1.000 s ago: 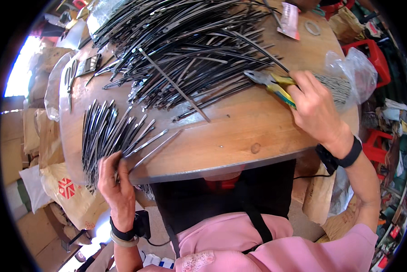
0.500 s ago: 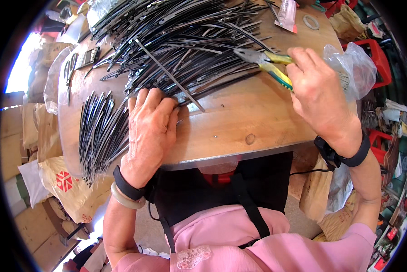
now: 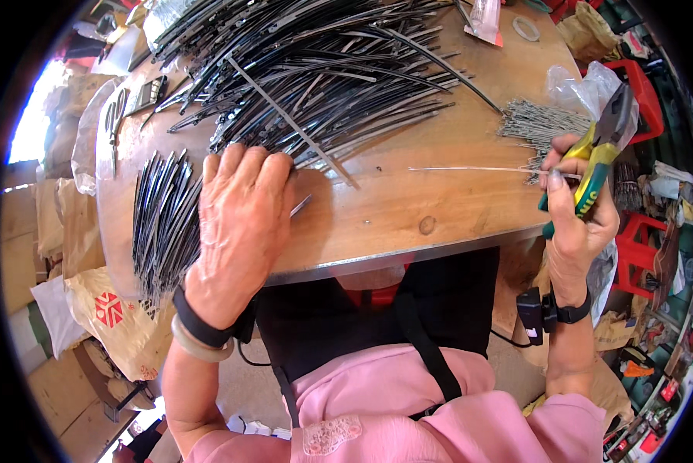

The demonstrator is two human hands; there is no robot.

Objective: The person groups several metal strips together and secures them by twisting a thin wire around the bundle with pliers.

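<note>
Pliers (image 3: 603,147) with yellow and green handles rest in my right hand (image 3: 582,224), jaws pointing up and away. Between that hand's thumb and fingers is a thin wire (image 3: 478,168), stretching left over the table. A bunch of thin grey wires (image 3: 543,123) lies just beyond this hand. My left hand (image 3: 242,208) is closed palm down near the table's front edge; a dark strip (image 3: 302,205) pokes out by its thumb, the rest hidden. Ahead of it spreads a big pile of black strips (image 3: 323,85), crossed by a flat grey strip (image 3: 289,119). A smaller black bundle (image 3: 161,208) lies left.
Scissors (image 3: 115,127) and a small black-edged object (image 3: 147,94) lie at the table's far left. A pink-and-clear packet (image 3: 485,21) and a pale ring (image 3: 526,29) are at the back right. Red stools (image 3: 636,255) stand beyond the wooden table's (image 3: 408,208) right side.
My right hand has moved right and down, turning the pliers upright, and now pinches a thin wire. My left hand has shifted slightly left and nearer. The grey wire bunch has come into fuller view.
</note>
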